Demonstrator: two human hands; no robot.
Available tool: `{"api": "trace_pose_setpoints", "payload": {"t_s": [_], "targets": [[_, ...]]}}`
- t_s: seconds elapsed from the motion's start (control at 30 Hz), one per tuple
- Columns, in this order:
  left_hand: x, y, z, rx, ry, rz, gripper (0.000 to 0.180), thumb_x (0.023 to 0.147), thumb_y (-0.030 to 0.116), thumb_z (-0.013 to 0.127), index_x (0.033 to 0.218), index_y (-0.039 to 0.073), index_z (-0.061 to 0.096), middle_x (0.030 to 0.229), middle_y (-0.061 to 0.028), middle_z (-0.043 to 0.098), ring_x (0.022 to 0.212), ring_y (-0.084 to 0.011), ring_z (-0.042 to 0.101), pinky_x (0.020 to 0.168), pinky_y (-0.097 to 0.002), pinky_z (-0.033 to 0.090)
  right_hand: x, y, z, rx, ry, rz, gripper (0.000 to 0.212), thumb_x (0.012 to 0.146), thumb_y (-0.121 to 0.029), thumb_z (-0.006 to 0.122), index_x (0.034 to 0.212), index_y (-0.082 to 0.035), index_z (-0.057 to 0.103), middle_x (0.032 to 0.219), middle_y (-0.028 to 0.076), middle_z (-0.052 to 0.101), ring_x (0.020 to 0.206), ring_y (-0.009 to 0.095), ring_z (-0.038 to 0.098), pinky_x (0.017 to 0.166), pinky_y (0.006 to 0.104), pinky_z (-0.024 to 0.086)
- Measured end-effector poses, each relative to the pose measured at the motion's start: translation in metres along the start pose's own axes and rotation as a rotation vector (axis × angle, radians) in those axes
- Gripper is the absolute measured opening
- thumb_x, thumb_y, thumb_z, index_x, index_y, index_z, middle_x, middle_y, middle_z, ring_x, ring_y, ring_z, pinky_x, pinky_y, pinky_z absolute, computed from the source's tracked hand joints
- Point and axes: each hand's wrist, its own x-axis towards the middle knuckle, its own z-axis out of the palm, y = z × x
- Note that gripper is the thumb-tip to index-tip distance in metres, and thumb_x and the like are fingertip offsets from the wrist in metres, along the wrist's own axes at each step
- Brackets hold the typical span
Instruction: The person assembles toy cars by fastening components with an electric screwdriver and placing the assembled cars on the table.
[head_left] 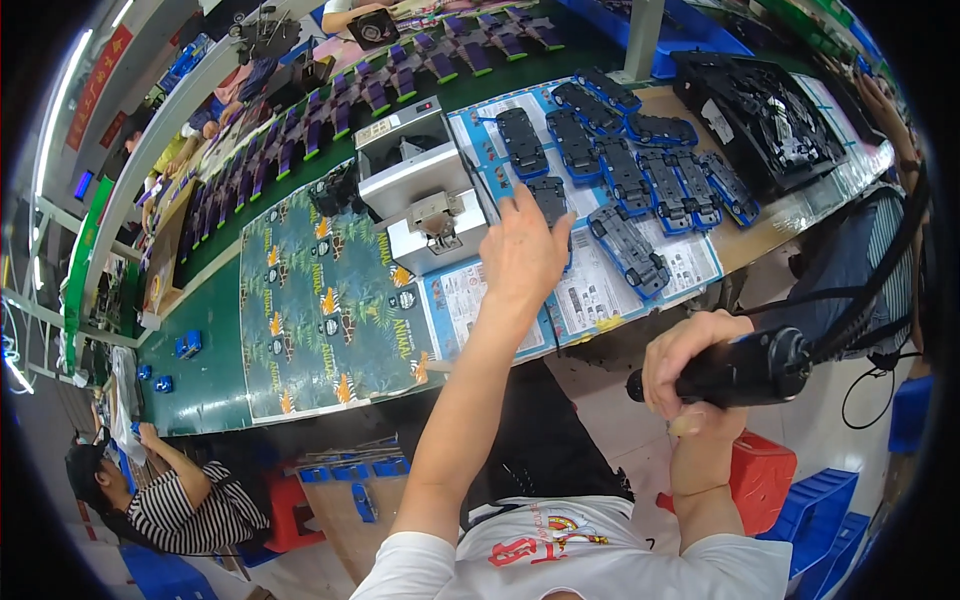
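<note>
Blue and black, the car [549,193] lay on the printed sheet [470,305] between the metal fixture [428,228] and the other cars [628,250], partly covered by the left hand [522,245], whose thumb and forefinger stood apart around it, though I could not tell whether they gripped it. The right hand [688,362] was closed around a black tool [748,370], well apart from the cars. The step seemed to be the handling of one car, and the next move probably called for a sure left grip, with the tool kept clear.
</note>
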Motion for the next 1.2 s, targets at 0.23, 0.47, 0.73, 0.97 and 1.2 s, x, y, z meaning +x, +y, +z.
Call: {"api": "trace_pose_setpoints", "payload": {"t_s": [0.23, 0.47, 0.73, 0.97, 1.2], "targets": [[-0.014, -0.013, 0.023, -0.287, 0.096, -0.031, 0.069, 0.079, 0.033, 0.076, 0.127, -0.007, 0.047, 0.109, -0.0262, 0.062, 0.102, -0.0430, 0.062, 0.086, -0.0487, 0.050, 0.004, 0.007, 0.013, 0.089, 0.136, 0.162, 0.038, 0.066, -0.015, 0.086, 0.090, 0.003, 0.063, 0.067, 0.007, 0.063, 0.055, 0.009, 0.057, 0.052, 0.0201, 0.044], [-0.061, -0.028, -0.012, -0.654, 0.283, 0.087, 0.036, 0.073, 0.003, 0.078, 0.105, 0.000, 0.062, 0.101, -0.0135, 0.058, 0.083, -0.0267, 0.059, 0.074, -0.0342, 0.049, 0.031, 0.015, 0.029, 0.110, 0.119, -0.086, 0.033, 0.084, -0.022, 0.073, 0.096, -0.001, 0.051, 0.061, 0.005, 0.053, 0.047, 0.014, 0.049, 0.046, 0.0275, 0.044], [-0.135, -0.138, -0.082, -2.015, 0.079, -0.494, 0.046, 0.098, 0.021, 0.059, 0.136, -0.002, 0.049, 0.130, -0.0180, 0.059, 0.118, -0.0311, 0.060, 0.094, -0.0396, 0.054, 0.141, 0.067, 0.085, 0.150, 0.242, -0.362, 0.015, 0.088, -0.001, 0.066, 0.098, -0.001, 0.055, 0.067, 0.006, 0.059, 0.055, 0.013, 0.057, 0.057, 0.0279, 0.049], [-0.139, -0.151, -0.092, -1.890, 0.136, -0.564, 0.030, 0.094, 0.011, 0.060, 0.122, 0.002, 0.055, 0.105, -0.0111, 0.066, 0.094, -0.0239, 0.068, 0.082, -0.0402, 0.058, 0.183, 0.119, 0.125, -0.210, 0.254, -0.297, 0.017, 0.082, -0.002, 0.077, 0.072, -0.002, 0.064, 0.060, -0.004, 0.059, 0.053, 0.002, 0.051, 0.050, 0.0180, 0.039], [-0.112, -0.154, -0.088, -1.762, 0.163, -0.599, 0.016, 0.096, 0.015, 0.060, 0.108, 0.005, 0.059, 0.090, -0.0068, 0.067, 0.073, -0.0135, 0.066, 0.065, -0.0290, 0.056, 0.197, 0.127, 0.137, -0.334, 0.193, -0.298, 0.019, 0.084, -0.006, 0.077, 0.072, -0.003, 0.062, 0.058, -0.002, 0.057, 0.045, 0.004, 0.051, 0.043, 0.0191, 0.037]]}}
